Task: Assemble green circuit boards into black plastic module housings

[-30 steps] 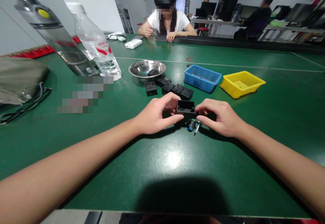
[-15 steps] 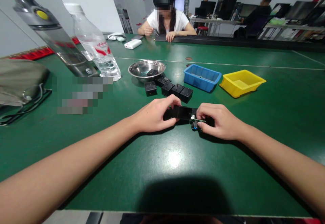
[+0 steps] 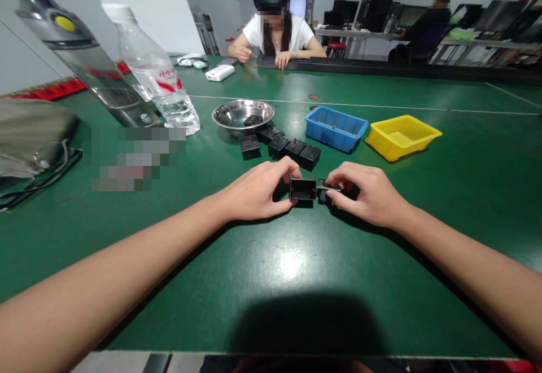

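Observation:
My left hand (image 3: 256, 192) is closed around a small black plastic housing (image 3: 302, 189), held just above the green table (image 3: 271, 271) at the middle. My right hand (image 3: 368, 192) pinches a small circuit board with a blue component (image 3: 324, 192) right beside the housing's right end. A row of several more black housings (image 3: 284, 146) lies just beyond my hands, in front of a steel bowl (image 3: 243, 114) that holds one dark part.
A blue tray (image 3: 336, 129) and a yellow tray (image 3: 402, 136) sit to the right of the bowl. A water bottle (image 3: 154, 74) and a grey bag (image 3: 34, 136) are at the left. Another person sits across the table.
My left hand has turned the black housing from open side up onto its side. My right hand has lifted the small board off the table and brought it to the housing's right end.

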`<state>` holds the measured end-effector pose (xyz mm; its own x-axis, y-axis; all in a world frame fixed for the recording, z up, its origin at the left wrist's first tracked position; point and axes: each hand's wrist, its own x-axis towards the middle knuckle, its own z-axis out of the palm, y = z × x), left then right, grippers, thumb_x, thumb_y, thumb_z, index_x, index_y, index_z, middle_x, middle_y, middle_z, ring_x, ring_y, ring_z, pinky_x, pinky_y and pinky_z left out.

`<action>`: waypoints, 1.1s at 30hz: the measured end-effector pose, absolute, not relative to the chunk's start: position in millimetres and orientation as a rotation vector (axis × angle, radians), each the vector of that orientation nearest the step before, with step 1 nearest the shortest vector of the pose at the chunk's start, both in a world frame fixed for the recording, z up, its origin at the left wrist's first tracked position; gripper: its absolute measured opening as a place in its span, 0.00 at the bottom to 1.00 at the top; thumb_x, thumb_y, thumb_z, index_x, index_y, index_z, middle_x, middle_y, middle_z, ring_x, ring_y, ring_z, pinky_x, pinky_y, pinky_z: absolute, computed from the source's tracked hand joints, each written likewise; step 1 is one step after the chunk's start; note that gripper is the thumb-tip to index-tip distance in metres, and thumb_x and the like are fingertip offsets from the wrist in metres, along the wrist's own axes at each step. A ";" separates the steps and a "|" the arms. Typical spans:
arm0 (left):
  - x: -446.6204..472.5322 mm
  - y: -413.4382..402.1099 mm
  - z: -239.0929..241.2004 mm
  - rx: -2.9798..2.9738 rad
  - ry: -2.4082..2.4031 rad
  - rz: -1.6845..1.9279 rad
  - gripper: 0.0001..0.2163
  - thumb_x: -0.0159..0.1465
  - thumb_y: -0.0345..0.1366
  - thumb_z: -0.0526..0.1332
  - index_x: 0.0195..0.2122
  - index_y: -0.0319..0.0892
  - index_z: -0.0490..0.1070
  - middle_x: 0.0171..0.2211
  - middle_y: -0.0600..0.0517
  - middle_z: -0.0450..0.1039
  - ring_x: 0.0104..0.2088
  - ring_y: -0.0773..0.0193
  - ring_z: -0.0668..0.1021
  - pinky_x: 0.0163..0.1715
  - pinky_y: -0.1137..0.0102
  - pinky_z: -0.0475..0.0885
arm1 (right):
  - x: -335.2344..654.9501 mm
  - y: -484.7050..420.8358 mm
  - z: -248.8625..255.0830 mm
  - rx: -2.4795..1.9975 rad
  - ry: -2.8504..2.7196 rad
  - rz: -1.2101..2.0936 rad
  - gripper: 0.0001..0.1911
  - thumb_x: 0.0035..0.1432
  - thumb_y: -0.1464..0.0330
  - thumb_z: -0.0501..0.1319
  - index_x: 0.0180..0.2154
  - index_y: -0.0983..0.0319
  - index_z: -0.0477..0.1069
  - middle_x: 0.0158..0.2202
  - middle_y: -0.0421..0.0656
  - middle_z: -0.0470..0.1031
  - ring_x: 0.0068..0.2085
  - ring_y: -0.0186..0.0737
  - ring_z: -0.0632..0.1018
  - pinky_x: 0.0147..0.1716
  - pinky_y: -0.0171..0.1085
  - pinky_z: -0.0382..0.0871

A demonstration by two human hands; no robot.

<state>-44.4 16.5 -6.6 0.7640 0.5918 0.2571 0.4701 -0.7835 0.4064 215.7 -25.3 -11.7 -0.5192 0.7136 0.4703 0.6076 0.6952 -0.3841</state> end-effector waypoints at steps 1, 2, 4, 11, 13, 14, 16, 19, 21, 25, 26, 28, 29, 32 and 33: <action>-44.5 16.4 -6.7 2.648 0.834 0.542 0.16 0.60 0.39 0.64 0.46 0.44 0.62 0.41 0.50 0.74 0.39 0.59 0.78 0.40 0.65 0.72 | 215.5 -25.4 -11.2 -1.014 -2.289 0.215 0.01 0.60 0.70 0.62 0.36 0.62 0.71 0.30 0.40 0.72 0.30 0.34 0.72 0.32 0.33 0.63; -44.6 16.2 -6.6 2.652 0.841 0.543 0.18 0.60 0.40 0.65 0.47 0.44 0.62 0.40 0.50 0.73 0.38 0.59 0.78 0.39 0.65 0.71 | 215.4 -25.6 -10.8 -1.021 -2.289 0.203 0.02 0.60 0.70 0.62 0.36 0.62 0.72 0.29 0.40 0.72 0.29 0.34 0.71 0.31 0.33 0.63; -44.4 15.5 -5.7 2.658 0.841 0.541 0.21 0.59 0.41 0.67 0.49 0.43 0.62 0.38 0.52 0.73 0.37 0.60 0.77 0.37 0.67 0.70 | 215.3 -25.7 -10.3 -1.024 -2.298 0.183 0.03 0.61 0.69 0.63 0.35 0.62 0.72 0.28 0.40 0.72 0.29 0.34 0.71 0.31 0.33 0.63; -42.0 12.6 0.0 2.717 0.850 0.491 0.29 0.58 0.46 0.69 0.58 0.44 0.62 0.34 0.54 0.74 0.32 0.61 0.76 0.34 0.69 0.66 | 215.8 -27.3 -10.1 -1.084 -2.324 0.236 0.08 0.61 0.63 0.65 0.37 0.62 0.72 0.23 0.36 0.70 0.24 0.32 0.70 0.27 0.32 0.61; -42.1 12.3 0.5 2.728 0.836 0.476 0.31 0.58 0.48 0.69 0.59 0.44 0.63 0.33 0.54 0.74 0.32 0.61 0.77 0.34 0.69 0.66 | 215.6 -28.3 -9.3 -1.081 -2.327 0.279 0.09 0.62 0.62 0.64 0.37 0.61 0.72 0.23 0.36 0.72 0.23 0.31 0.71 0.26 0.31 0.61; -42.3 12.3 0.3 2.725 0.822 0.470 0.31 0.58 0.49 0.69 0.60 0.44 0.64 0.32 0.55 0.74 0.32 0.61 0.77 0.34 0.69 0.66 | 215.5 -28.8 -9.0 -1.074 -2.321 0.297 0.09 0.62 0.61 0.64 0.36 0.61 0.73 0.23 0.36 0.73 0.23 0.31 0.71 0.26 0.31 0.61; -42.9 12.3 -0.5 2.702 0.786 0.463 0.32 0.58 0.50 0.69 0.60 0.44 0.65 0.30 0.55 0.74 0.31 0.62 0.77 0.35 0.70 0.67 | 215.4 -30.0 -8.7 -1.059 -2.291 0.313 0.09 0.64 0.62 0.62 0.36 0.61 0.73 0.24 0.38 0.75 0.23 0.31 0.72 0.26 0.31 0.62; -43.8 12.0 -2.0 2.655 0.743 0.437 0.32 0.58 0.50 0.69 0.61 0.44 0.65 0.30 0.55 0.75 0.31 0.63 0.77 0.35 0.70 0.67 | 215.6 -31.5 -9.7 -1.044 -2.242 0.298 0.06 0.64 0.67 0.60 0.36 0.62 0.74 0.27 0.40 0.78 0.23 0.31 0.73 0.26 0.31 0.63; -44.0 11.4 -2.1 2.652 0.731 0.418 0.30 0.61 0.47 0.67 0.62 0.44 0.64 0.30 0.55 0.75 0.31 0.63 0.77 0.34 0.70 0.67 | 216.1 -31.9 -10.4 -1.046 -2.217 0.272 0.05 0.62 0.70 0.59 0.37 0.62 0.74 0.28 0.40 0.79 0.24 0.32 0.74 0.27 0.31 0.64; -43.3 10.2 -0.8 2.673 0.713 0.390 0.23 0.62 0.43 0.64 0.58 0.44 0.66 0.29 0.56 0.73 0.30 0.64 0.75 0.34 0.70 0.66 | 217.7 -29.7 -10.1 -1.048 -2.175 0.173 0.06 0.59 0.73 0.58 0.35 0.62 0.74 0.27 0.40 0.77 0.26 0.34 0.74 0.29 0.33 0.65; -42.9 10.1 -0.5 2.669 0.716 0.386 0.22 0.61 0.43 0.65 0.55 0.43 0.67 0.29 0.56 0.73 0.30 0.64 0.75 0.34 0.70 0.65 | 218.2 -28.5 -9.8 -1.044 -2.177 0.151 0.06 0.58 0.74 0.57 0.34 0.62 0.73 0.27 0.40 0.76 0.27 0.35 0.73 0.29 0.34 0.65; -42.2 10.5 -0.2 2.649 0.741 0.390 0.21 0.59 0.47 0.68 0.48 0.43 0.67 0.30 0.56 0.72 0.30 0.63 0.74 0.33 0.70 0.64 | 219.1 -25.9 -9.5 -1.039 -2.196 0.143 0.07 0.55 0.76 0.58 0.34 0.62 0.73 0.29 0.41 0.74 0.28 0.35 0.72 0.30 0.35 0.65; -41.9 11.0 -0.3 2.637 0.759 0.395 0.22 0.57 0.49 0.70 0.45 0.43 0.66 0.30 0.56 0.72 0.30 0.63 0.74 0.31 0.70 0.63 | 219.5 -24.6 -9.6 -1.038 -2.208 0.157 0.08 0.54 0.77 0.58 0.34 0.62 0.73 0.31 0.42 0.73 0.28 0.36 0.72 0.31 0.35 0.65; -41.3 13.2 -1.0 2.624 0.807 0.399 0.26 0.51 0.55 0.73 0.37 0.43 0.63 0.29 0.56 0.70 0.28 0.63 0.72 0.29 0.71 0.61 | 220.3 -21.9 -11.3 -1.030 -2.254 0.242 0.10 0.52 0.78 0.58 0.35 0.61 0.74 0.34 0.43 0.73 0.31 0.36 0.72 0.33 0.36 0.66; -41.3 14.0 -1.2 2.638 0.808 0.393 0.27 0.51 0.57 0.72 0.35 0.43 0.62 0.29 0.56 0.70 0.28 0.63 0.71 0.29 0.71 0.60 | 220.5 -21.4 -12.0 -1.026 -2.271 0.264 0.10 0.52 0.78 0.58 0.36 0.61 0.73 0.33 0.43 0.73 0.31 0.36 0.72 0.34 0.36 0.66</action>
